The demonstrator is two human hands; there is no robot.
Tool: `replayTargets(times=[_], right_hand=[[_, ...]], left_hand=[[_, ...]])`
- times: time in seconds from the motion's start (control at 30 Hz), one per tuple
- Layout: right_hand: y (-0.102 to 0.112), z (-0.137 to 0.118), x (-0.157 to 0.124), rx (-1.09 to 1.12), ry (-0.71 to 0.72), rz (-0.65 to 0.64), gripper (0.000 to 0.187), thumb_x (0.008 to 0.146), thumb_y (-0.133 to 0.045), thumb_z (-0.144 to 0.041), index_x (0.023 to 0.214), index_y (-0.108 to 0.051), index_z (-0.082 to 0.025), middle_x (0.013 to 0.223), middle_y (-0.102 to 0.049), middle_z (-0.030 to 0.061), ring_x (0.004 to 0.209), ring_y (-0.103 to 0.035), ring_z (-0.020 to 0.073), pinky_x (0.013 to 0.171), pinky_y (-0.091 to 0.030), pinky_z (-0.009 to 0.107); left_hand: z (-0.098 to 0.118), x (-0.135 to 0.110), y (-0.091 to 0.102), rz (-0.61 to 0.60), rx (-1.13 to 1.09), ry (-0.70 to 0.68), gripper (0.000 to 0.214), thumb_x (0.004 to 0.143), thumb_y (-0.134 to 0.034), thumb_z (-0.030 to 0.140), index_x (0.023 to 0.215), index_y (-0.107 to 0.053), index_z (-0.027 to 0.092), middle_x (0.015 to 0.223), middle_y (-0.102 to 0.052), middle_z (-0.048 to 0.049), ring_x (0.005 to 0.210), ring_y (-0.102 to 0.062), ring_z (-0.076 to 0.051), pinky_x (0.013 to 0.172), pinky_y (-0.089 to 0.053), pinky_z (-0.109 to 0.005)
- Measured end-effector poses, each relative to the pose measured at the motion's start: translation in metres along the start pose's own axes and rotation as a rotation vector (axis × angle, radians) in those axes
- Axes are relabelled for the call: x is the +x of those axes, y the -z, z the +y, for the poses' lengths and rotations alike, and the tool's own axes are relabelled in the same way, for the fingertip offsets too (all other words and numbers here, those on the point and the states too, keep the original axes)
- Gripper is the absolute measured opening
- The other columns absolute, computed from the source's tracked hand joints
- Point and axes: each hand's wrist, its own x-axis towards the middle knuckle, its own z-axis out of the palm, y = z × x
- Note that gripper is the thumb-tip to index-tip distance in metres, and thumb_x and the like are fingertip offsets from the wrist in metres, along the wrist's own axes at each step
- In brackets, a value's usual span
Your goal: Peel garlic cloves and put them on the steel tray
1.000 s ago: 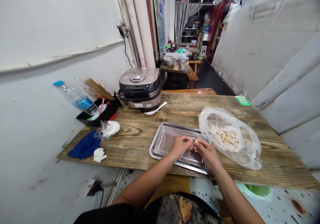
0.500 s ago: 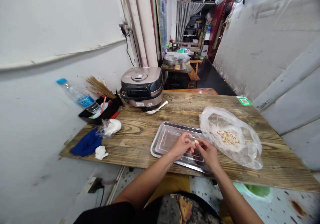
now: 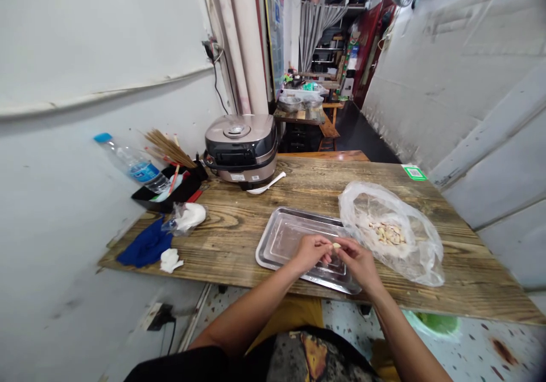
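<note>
My left hand (image 3: 310, 251) and my right hand (image 3: 357, 260) meet over the near right part of a metal tray (image 3: 281, 239) on the wooden table (image 3: 324, 191). Both hands pinch one small pale garlic clove (image 3: 336, 246) between their fingertips. Just to the right lies a clear plastic bag (image 3: 390, 231) holding several pale cloves. The tray's bottom looks bare apart from what my hands hide.
A rice cooker (image 3: 240, 148) with a white spoon (image 3: 267, 185) beside it stands at the back left. A black holder of skewers (image 3: 170, 184), a water bottle (image 3: 132, 166), a blue cloth (image 3: 145, 246) and white wads sit by the left wall. A green bin (image 3: 439, 323) is on the floor.
My hands have dropped slightly toward the tray's near edge while still working the clove between the fingertips. The view has shifted a little; nothing else moved.
</note>
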Motion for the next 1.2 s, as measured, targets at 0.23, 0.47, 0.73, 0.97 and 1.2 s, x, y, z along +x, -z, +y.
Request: replayTargets(times=[0.23,0.47,0.73,0.97,1.2], right_hand=[[0.001,0.002,-0.007,0.406,-0.304,0.157,0.037,0.058,-0.077,-0.041,0.082,-0.068,-0.016,0.068,-0.069,0.0047,0.064,-0.063,0.0188,0.064,-0.052,0.033],[0.005,-0.002,-0.009,0.285,-0.289,0.163,0.039,0.060,-0.074,-0.046,0.079,-0.067,-0.013,0.063,-0.067,0.0048,0.057,-0.061,0.0177,0.058,-0.052,0.031],[0.001,0.001,-0.007,0.217,-0.245,0.138,0.036,0.062,-0.071,-0.049,0.074,-0.065,-0.016,0.062,-0.067,0.0041,0.057,-0.062,0.0196,0.058,-0.054,0.033],[0.003,0.000,-0.006,-0.056,-0.184,0.051,0.029,0.070,-0.060,-0.043,0.075,-0.066,-0.015,0.063,-0.067,0.0047,0.054,-0.062,0.0195,0.055,-0.050,0.030],[0.001,-0.002,-0.007,-0.036,-0.239,0.088,0.018,0.065,-0.060,-0.033,0.067,-0.064,-0.016,0.053,-0.064,0.0028,0.048,-0.059,0.0179,0.050,-0.048,0.028]], left_hand=[[0.002,-0.003,-0.010,0.031,-0.043,0.028,0.024,0.062,-0.072,0.032,0.071,-0.061,0.012,0.050,-0.061,0.0001,0.042,-0.056,-0.011,0.043,-0.046,-0.021],[0.004,-0.006,-0.016,0.008,-0.066,0.044,0.026,0.062,-0.072,0.031,0.075,-0.062,0.012,0.053,-0.063,-0.0005,0.044,-0.057,-0.011,0.046,-0.047,-0.022],[0.004,-0.005,-0.018,0.040,-0.069,0.066,0.023,0.063,-0.073,0.029,0.075,-0.066,0.012,0.055,-0.065,-0.0013,0.046,-0.060,-0.014,0.050,-0.049,-0.026],[0.005,-0.007,-0.014,0.053,0.018,0.057,0.019,0.065,-0.072,0.028,0.073,-0.066,0.011,0.052,-0.063,-0.0007,0.045,-0.058,-0.014,0.047,-0.049,-0.026],[0.006,-0.009,-0.014,0.035,-0.009,0.083,0.012,0.067,-0.068,0.021,0.073,-0.066,0.011,0.051,-0.062,-0.0006,0.044,-0.057,-0.013,0.049,-0.049,-0.026]])
